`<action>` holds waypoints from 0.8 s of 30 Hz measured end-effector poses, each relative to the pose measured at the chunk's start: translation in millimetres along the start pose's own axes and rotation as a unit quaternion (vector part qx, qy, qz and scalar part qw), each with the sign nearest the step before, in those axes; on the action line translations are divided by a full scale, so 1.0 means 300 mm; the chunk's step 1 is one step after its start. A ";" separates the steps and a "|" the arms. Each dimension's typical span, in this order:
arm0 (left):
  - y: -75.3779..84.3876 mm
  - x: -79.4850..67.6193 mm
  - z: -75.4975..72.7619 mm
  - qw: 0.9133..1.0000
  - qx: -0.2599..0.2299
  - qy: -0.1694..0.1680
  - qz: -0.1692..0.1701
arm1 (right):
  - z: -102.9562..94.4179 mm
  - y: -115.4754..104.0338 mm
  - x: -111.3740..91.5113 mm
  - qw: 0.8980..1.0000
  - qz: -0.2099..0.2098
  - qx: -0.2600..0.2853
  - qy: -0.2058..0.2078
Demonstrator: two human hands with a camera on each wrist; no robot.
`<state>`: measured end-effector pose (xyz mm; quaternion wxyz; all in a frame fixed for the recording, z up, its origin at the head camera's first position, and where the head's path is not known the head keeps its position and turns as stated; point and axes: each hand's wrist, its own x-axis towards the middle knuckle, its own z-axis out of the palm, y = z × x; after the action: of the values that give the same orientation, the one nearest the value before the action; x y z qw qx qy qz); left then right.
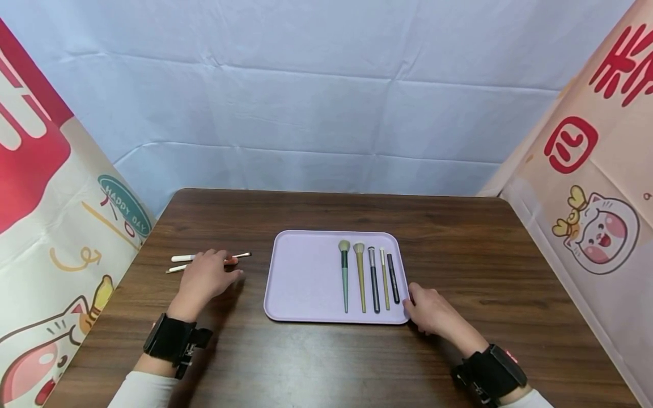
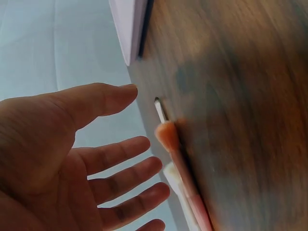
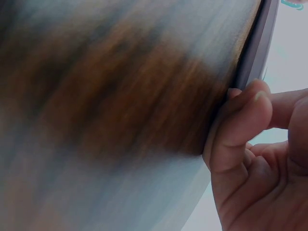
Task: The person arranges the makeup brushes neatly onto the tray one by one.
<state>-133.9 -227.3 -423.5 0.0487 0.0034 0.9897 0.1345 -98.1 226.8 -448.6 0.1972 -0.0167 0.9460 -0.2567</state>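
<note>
My left hand point(image 1: 206, 276) hovers over a few loose makeup brushes at the table's left, fingers spread and nothing between them. The left wrist view shows a brush with orange bristles point(image 2: 167, 136) and a pink handle, a pale-bristled brush point(image 2: 172, 174) beside it, and a thin brush tip point(image 2: 160, 109) beyond. White handles point(image 1: 182, 258) stick out left of the hand, which covers their middles. A lilac tray point(image 1: 303, 277) lies mid-table. With curled fingers and thumb, my right hand point(image 1: 433, 311) grips its near right rim.
Several brushes lie side by side on the tray's right half, among them a green-handled brush point(image 1: 345, 283) and a short black one point(image 1: 393, 279). The wooden table point(image 1: 326, 362) ends at a pale blue cloth point(image 1: 306, 113) behind; printed cloths hang at both sides.
</note>
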 end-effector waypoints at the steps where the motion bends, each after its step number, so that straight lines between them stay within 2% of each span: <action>1: -0.004 -0.002 0.000 1.000 0.000 0.001 -0.001 | -0.001 -0.001 -0.001 1.000 -0.002 0.000 0.001; 18: -0.063 0.005 0.016 1.000 0.004 0.006 -0.015 | 0.001 0.003 0.001 1.000 -0.002 0.005 0.007; 24: -0.076 0.007 0.014 1.000 0.003 0.009 -0.007 | 0.003 0.003 0.003 1.000 0.003 0.006 0.003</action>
<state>-135.5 -248.2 -433.8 0.0407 -0.0044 0.9905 0.1312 -98.5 226.9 -450.1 0.1948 -0.0120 0.9453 -0.2615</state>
